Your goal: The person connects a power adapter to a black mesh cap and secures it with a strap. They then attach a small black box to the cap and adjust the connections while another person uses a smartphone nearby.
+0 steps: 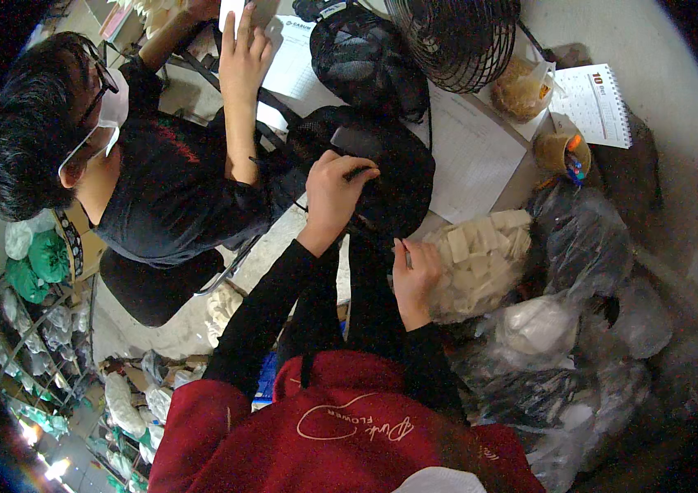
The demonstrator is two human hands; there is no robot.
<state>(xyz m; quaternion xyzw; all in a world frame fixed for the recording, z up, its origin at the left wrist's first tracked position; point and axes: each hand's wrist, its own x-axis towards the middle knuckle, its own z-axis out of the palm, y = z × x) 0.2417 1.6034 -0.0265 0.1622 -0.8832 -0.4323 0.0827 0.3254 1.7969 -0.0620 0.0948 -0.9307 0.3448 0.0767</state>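
Over the black bag (406,168), a dark strip (357,173) points rightward lengthwise, left hand (333,193) pinching it; right hand (417,274) nearby, narrow, contents unclear.

fan (452,37) cropped, grip of right hand (417,279) unclear

1) Left forearm (260,316), black-sleeved, reaches up and slants rightward
2) Left hand (332,195) is bent at the knuckles, thumb and fingers pinched together toward the right
3) Right forearm (431,361), shorter in view, rises leaning left
4) Right hand (417,281) sits lower, fingers curled, their grip too small to tell
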